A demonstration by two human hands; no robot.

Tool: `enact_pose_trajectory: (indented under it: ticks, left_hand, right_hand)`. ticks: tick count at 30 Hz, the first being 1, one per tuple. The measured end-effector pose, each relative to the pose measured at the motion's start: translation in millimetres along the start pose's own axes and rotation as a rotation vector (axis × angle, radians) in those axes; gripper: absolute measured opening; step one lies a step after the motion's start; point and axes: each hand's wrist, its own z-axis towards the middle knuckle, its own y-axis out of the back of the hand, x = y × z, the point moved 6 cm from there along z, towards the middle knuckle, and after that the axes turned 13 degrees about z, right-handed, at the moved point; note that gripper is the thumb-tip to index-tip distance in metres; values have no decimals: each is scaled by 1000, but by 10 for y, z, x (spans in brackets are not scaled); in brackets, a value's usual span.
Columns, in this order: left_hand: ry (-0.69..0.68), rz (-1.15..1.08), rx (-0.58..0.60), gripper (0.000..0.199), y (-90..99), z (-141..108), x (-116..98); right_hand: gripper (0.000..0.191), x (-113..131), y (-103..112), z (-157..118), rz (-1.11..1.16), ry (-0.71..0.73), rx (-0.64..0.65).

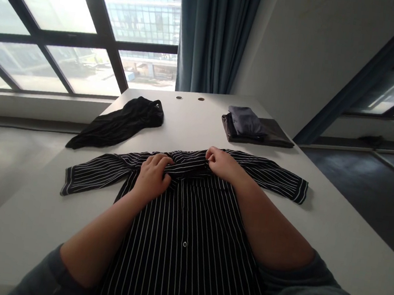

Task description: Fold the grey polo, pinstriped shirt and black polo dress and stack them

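A black shirt with white stripes [188, 218] lies front up on the white table, its hem toward me and both sleeves spread out sideways. My left hand [152, 175] is on the left side of the collar, thumb and fingers bent around the fabric. At the collar's right side, my right hand [222, 164] is closed in a pinch on the cloth, with its fingertips partly hidden. Between the hands the collar [189, 163] runs as a raised, rumpled band. One small button [185, 244] shows on the shirt front.
The white table [189, 122] reaches toward the window wall. A crumpled black garment [121, 124] lies at the far left. Folded dark clothes [246, 122] are stacked at the far right. A blue curtain [214, 35] hangs behind the table.
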Motion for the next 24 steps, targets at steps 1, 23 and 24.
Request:
enact_pose_trajectory:
  ticks: [1,23,24]
  left_hand:
    - [-50,46,18,37,13,29,-90]
    - [39,2,3,11,67,428,-7]
    - [39,-1,-2,10,72,435,5]
  right_hand:
    - [25,4,1,5,52,20,-6]
    - [16,-11,44,32,100,24,-186]
    - [12,-36,50,41,140,3,-188]
